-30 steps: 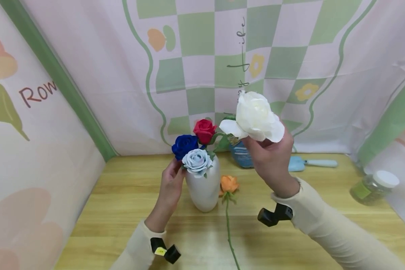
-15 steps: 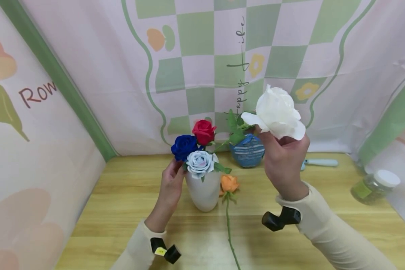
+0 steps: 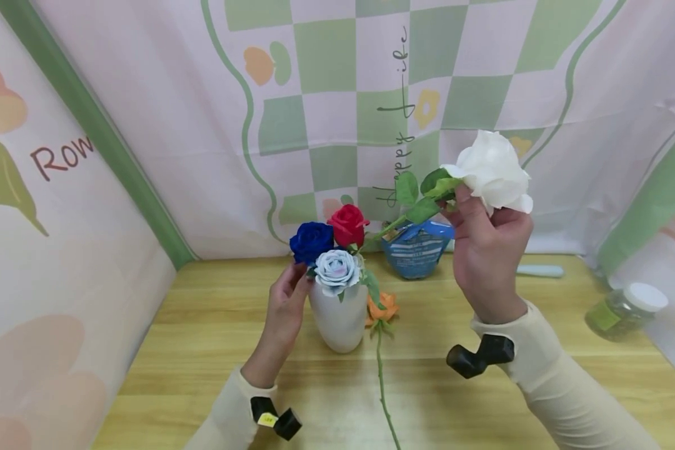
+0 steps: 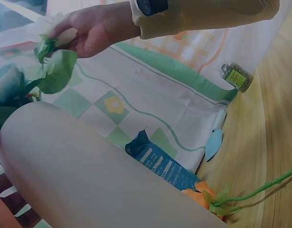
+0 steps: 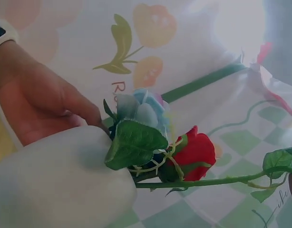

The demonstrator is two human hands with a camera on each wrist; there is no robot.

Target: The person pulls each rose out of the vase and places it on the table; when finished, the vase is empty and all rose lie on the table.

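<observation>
A white vase (image 3: 337, 322) stands upright on the table, with a dark blue rose (image 3: 312, 242), a red rose (image 3: 349, 225) and a light blue rose (image 3: 337, 272) in its mouth. My left hand (image 3: 285, 303) holds the vase by its upper left side, fingers partly hidden behind it. Up to the right, my right hand (image 3: 489, 250) pinches a white rose (image 3: 492, 170) just under the bloom. Its leafy green stem (image 5: 203, 182) slants down into the vase mouth. Beside the vase's right side lies an orange rose (image 3: 382, 307), its stem pointing towards me.
Behind the vase, against the patterned cloth backdrop, stands a blue printed bag (image 3: 415, 255). A light blue trowel (image 4: 214, 142) lies at the back right. Farther right is a clear jar (image 3: 624, 312) with a white lid and green label.
My right hand has moved right and slightly up with the white rose, so more of its leaves and stem shows. The roses in the vase have shifted slightly; my left hand stays put.
</observation>
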